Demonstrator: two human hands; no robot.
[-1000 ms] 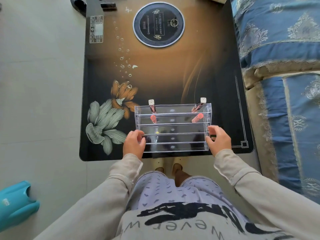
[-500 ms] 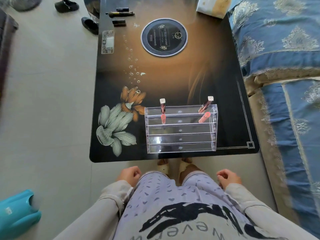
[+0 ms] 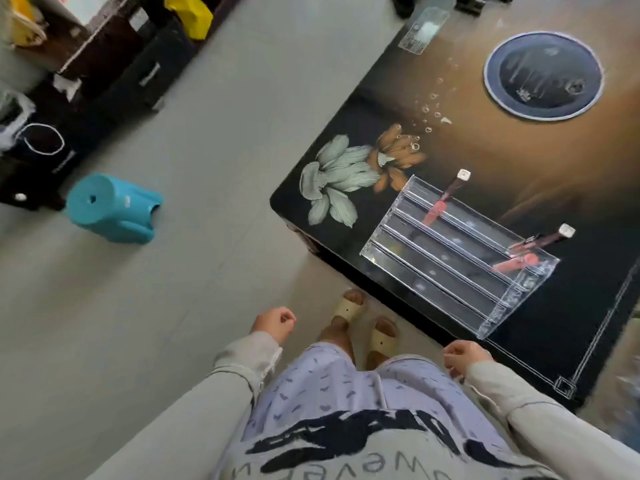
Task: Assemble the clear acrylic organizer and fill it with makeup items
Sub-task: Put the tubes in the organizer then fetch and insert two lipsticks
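Note:
The clear acrylic organizer [image 3: 453,256] stands on the dark glass table [image 3: 485,161] near its front edge, with several stepped rows. Two lip gloss tubes lean in its back rows, one at the left [image 3: 446,197] and one at the right [image 3: 540,241]; a pink one [image 3: 516,263] lies just in front of the right tube. My left hand [image 3: 273,323] hangs by my hip over the floor, fingers curled, holding nothing. My right hand [image 3: 464,356] is loosely curled at the table's front edge, off the organizer.
A blue plastic stool [image 3: 110,209] lies tipped on the grey floor at the left. Dark furniture with bags [image 3: 86,74] lines the far left. A round dark disc [image 3: 543,76] is set in the table's far part. My feet in beige slippers [image 3: 363,320] stand by the table.
Both hands let go of the organizer and dropped to my sides. The view has swung left and tilted, so the table now sits at the right and the stool shows fully.

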